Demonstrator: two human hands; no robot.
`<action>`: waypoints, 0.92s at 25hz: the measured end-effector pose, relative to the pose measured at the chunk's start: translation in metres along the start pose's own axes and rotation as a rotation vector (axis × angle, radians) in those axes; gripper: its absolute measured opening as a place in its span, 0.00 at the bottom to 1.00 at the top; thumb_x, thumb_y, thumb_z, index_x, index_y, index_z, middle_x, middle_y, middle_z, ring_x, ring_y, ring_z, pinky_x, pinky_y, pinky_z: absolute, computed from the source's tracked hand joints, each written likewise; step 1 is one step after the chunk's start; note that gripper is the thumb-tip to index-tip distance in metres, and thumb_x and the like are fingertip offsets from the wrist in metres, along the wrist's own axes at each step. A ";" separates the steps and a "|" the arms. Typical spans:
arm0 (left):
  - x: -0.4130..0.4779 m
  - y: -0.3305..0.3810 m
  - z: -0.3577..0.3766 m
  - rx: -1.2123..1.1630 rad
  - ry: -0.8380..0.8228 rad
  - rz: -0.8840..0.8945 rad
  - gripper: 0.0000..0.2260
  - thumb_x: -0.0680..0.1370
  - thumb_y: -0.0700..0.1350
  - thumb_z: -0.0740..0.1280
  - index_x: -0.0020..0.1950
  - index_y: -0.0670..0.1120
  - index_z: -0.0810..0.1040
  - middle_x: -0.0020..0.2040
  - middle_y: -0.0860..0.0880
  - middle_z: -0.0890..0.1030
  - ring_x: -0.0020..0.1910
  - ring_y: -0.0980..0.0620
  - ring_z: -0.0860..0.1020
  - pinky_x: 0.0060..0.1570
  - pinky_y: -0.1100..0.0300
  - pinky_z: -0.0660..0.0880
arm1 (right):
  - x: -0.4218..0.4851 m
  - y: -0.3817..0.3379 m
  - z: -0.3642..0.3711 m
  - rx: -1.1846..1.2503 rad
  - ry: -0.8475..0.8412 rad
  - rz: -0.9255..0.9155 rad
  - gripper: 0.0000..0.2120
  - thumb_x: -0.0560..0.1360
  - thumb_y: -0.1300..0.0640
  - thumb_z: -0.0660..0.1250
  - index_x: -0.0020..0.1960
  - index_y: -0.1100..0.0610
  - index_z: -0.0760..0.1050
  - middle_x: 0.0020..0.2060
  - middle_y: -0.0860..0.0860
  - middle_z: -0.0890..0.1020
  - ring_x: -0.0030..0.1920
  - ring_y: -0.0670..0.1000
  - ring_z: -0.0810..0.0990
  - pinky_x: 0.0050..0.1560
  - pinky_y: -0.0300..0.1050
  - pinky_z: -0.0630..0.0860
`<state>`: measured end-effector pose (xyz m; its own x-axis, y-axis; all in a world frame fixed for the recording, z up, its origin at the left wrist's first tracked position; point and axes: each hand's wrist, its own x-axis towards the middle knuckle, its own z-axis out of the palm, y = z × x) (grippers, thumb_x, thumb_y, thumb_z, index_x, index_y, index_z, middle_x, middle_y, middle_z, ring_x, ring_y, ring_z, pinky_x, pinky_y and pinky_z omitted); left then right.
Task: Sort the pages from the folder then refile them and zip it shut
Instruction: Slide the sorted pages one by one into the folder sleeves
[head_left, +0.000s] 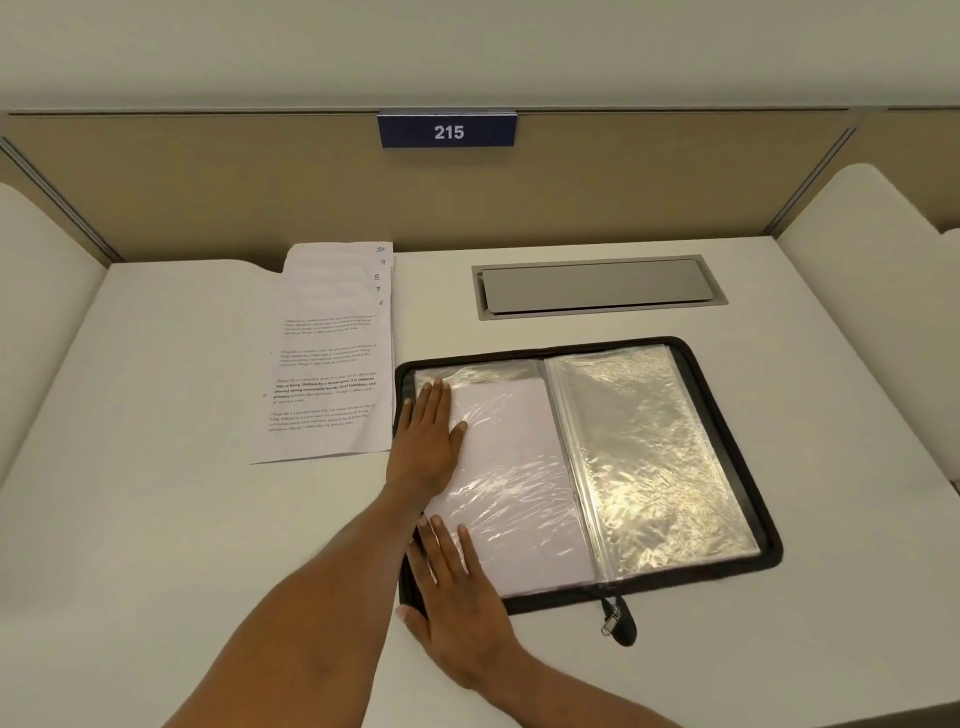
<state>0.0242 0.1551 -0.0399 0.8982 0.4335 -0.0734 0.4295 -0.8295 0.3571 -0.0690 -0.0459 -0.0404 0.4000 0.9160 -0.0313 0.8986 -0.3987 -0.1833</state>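
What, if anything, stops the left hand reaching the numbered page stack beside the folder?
Likely yes: nothing seems to. The left hand lies flat on the folder's left sleeve, right beside the page stack, nothing between them. The right hand rests nearer the person, clear of that path.

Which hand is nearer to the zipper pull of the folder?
Right. The right hand lies flat on the folder's near left corner, left of the zipper pull. The left hand presses the left sleeve farther back, farther from the pull.
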 end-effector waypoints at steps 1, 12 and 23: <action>0.000 0.000 0.001 0.012 0.001 0.000 0.30 0.87 0.59 0.44 0.85 0.46 0.43 0.85 0.50 0.43 0.84 0.53 0.41 0.83 0.51 0.40 | 0.000 0.001 0.000 -0.020 -0.001 -0.005 0.35 0.86 0.37 0.43 0.84 0.58 0.46 0.83 0.58 0.46 0.83 0.58 0.42 0.80 0.64 0.50; -0.018 -0.078 -0.038 -0.088 0.189 -0.090 0.27 0.87 0.54 0.44 0.86 0.47 0.50 0.86 0.51 0.50 0.84 0.54 0.45 0.83 0.51 0.41 | 0.098 -0.018 -0.016 0.321 0.477 0.206 0.14 0.83 0.56 0.60 0.62 0.58 0.81 0.59 0.53 0.83 0.59 0.53 0.82 0.61 0.52 0.81; -0.056 -0.125 -0.038 -0.135 0.225 -0.327 0.26 0.88 0.51 0.51 0.84 0.44 0.57 0.85 0.47 0.57 0.84 0.50 0.53 0.83 0.52 0.46 | 0.245 0.003 -0.045 0.564 0.264 0.644 0.20 0.81 0.51 0.67 0.70 0.58 0.70 0.63 0.54 0.77 0.61 0.55 0.77 0.60 0.52 0.79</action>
<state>-0.0834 0.2474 -0.0453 0.6673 0.7448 -0.0030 0.6588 -0.5883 0.4690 0.0401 0.1753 -0.0045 0.8871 0.4545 -0.0808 0.2910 -0.6864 -0.6665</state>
